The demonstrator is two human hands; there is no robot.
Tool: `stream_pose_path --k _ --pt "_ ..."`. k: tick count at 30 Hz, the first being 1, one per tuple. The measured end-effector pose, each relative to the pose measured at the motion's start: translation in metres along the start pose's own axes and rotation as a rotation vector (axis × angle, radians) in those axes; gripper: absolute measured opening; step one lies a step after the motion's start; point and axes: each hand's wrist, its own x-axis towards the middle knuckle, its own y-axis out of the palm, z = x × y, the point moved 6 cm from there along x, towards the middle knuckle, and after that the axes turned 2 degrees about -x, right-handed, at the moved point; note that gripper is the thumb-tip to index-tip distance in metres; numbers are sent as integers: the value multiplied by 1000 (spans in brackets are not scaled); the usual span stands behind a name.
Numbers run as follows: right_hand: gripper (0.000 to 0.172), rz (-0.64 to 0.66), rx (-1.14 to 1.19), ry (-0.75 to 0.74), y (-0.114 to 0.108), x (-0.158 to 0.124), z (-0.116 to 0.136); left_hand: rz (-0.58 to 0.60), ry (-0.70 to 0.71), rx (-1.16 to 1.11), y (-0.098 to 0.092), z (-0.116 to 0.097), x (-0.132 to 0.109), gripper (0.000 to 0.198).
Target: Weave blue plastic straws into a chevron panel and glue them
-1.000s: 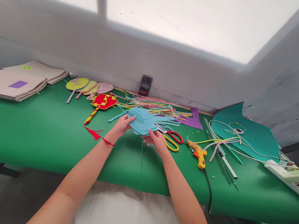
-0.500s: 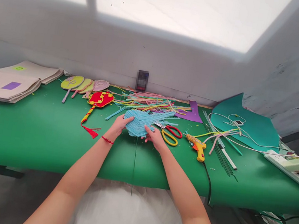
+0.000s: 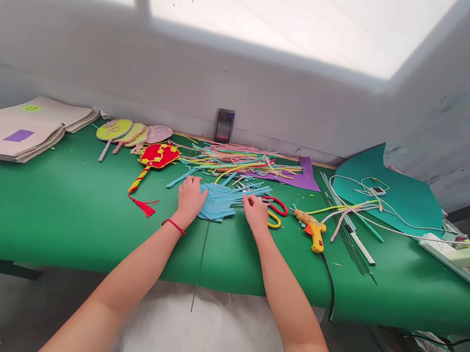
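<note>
A leaf-like panel of light blue pipe cleaners [image 3: 219, 202], laid side by side in a V pattern, rests on the green table, its loose ends fanning to the right. From its underside a thin dark green wire [image 3: 200, 265] runs toward me past the table edge. My left hand [image 3: 190, 200] is closed on the panel's left edge, the thumb on top. At the right, the fingers of my right hand [image 3: 255, 211] are pinched together on a blue pipe cleaner end. Scissors with red and yellow handles [image 3: 277, 206] lie just beyond that hand, partly covered.
Loose coloured pipe cleaners [image 3: 241, 159] are heaped behind the panel. On the left lie a red fan with a tassel [image 3: 159, 156], paler fans [image 3: 113, 129] and pads of paper [image 3: 11, 137]. To the right are a yellow glue gun [image 3: 314, 232], its cord and a power strip [image 3: 459, 268].
The blue panel has come down flat onto the table. My left hand has turned over its left edge, and my right hand has moved slightly right, from its lower edge to the loose ends.
</note>
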Motion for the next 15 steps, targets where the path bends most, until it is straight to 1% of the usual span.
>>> stream_pose_path --k 1,2,3,5,7,9,12,15 --pt "39 -3 -7 -5 1 0 0 10 88 17 2 -9 -4 40" --pt "38 -2 -13 -9 2 1 0 52 168 18 7 -17 -8 43" --pt "36 1 -19 -12 3 1 0 119 226 13 15 -23 -12 46" --pt "30 6 -31 -16 5 1 1 278 272 17 32 -26 -19 55" --pt "27 9 -48 -33 9 -1 4 388 265 60 47 -24 -25 61" --pt "25 -4 -81 -87 14 -6 12 404 257 115 55 -20 -27 61" --pt "23 -19 -157 -227 26 -16 29 377 252 187 59 -18 -28 59" --pt "24 59 -228 -266 43 -21 38 387 262 251 60 -19 -29 59"
